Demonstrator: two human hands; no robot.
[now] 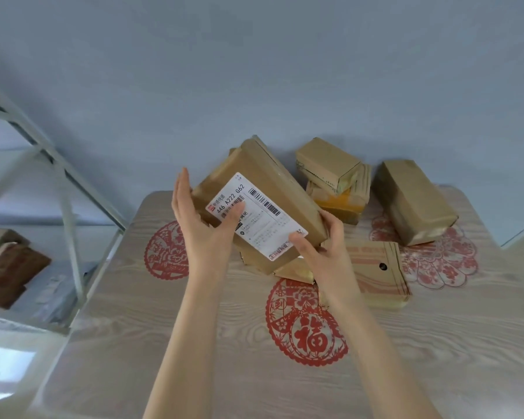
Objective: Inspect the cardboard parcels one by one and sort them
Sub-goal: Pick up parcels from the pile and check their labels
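At the far left a blurred metal shelf (pixel 70 213) carries dark brown parcels (pixel 9 267), cut off by the frame edge. The left hand (pixel 200 225) grips the held parcel (pixel 273 182) at its left end, thumb on the white label (pixel 257 216). The parcel is above the table (pixel 194 343), label facing the camera, long axis running from far left to near right. Only "446 A222 G62" reads clearly; the small print is illegible. The right hand (pixel 327 252) clasps the near-right end and hides part of a flat carton (pixel 375 267). Behind sit stacked small boxes (pixel 327 164) and a wrapped parcel (pixel 412 201).
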